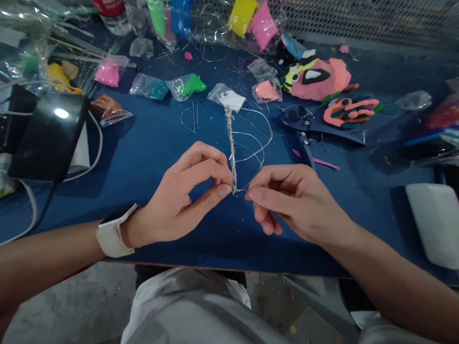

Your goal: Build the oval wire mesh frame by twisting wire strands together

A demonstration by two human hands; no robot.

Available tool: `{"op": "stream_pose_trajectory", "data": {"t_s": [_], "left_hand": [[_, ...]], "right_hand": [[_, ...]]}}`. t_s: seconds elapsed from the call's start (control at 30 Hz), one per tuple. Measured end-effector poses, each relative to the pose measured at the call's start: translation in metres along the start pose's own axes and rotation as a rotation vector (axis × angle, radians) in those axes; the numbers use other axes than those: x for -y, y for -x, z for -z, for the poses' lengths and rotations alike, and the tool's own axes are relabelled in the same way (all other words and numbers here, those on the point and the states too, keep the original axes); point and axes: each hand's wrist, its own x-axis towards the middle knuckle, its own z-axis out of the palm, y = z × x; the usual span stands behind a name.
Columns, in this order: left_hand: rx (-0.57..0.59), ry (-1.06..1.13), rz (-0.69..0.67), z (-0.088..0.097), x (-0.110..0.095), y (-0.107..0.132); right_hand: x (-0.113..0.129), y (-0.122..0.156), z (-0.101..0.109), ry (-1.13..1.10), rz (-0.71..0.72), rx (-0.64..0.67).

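My left hand (185,195) pinches the lower end of a twisted silver wire stem (231,151) that stands upright over the blue table (146,152). My right hand (293,203) pinches a thin loose wire (254,142) right beside that same lower end; this wire loops away behind the stem. Both hands have their fingers closed and nearly touch each other. A white watch sits on my left wrist. The stem's top reaches toward a small bag of white clay (228,97).
Small bags of coloured clay (188,85) lie across the back of the table. Dark scissors (309,127) and flat clay faces (319,76) are at the right. A black device (49,134) with cables sits left, a white object (438,224) right.
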Motion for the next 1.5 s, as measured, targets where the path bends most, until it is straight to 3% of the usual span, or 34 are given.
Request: {"op": "stream_pose_trajectory", "data": {"t_s": [0.23,0.43,0.53,0.67,0.77,0.87,1.0,1.1,1.27,1.4,1.5], "left_hand": [[0.075,0.092,0.035,0.002,-0.004,-0.003],[0.153,0.250,0.180,0.002,-0.008,-0.005],[0.176,0.378,0.277,0.001,-0.006,-0.005],[0.186,0.523,0.366,0.000,-0.004,-0.006],[0.180,0.441,0.283,0.002,-0.002,-0.007],[0.109,0.255,0.110,0.006,0.003,-0.006],[-0.045,-0.090,-0.208,0.010,0.011,-0.004],[-0.069,-0.282,-0.360,0.012,0.013,-0.003],[-0.021,-0.294,-0.417,0.022,0.010,-0.007],[0.134,-0.349,-0.301,0.031,0.004,-0.012],[0.120,-0.456,-0.377,0.030,0.000,-0.012]], "right_hand": [[0.006,0.013,-0.003,0.462,0.286,-0.160],[0.000,0.023,-0.008,0.964,0.575,-0.296],[-0.001,0.027,-0.003,1.112,0.638,-0.242],[0.000,0.028,0.001,1.079,0.649,-0.096],[-0.002,0.025,-0.003,1.091,0.635,-0.235],[-0.003,0.022,-0.007,0.949,0.588,-0.335],[0.002,0.018,-0.007,0.712,0.557,-0.298],[0.004,0.018,-0.006,0.672,0.567,-0.267],[0.002,0.019,-0.004,0.727,0.555,-0.246],[0.001,0.021,-0.006,0.866,0.694,-0.245],[0.001,0.023,-0.007,1.064,0.795,-0.286]]}}
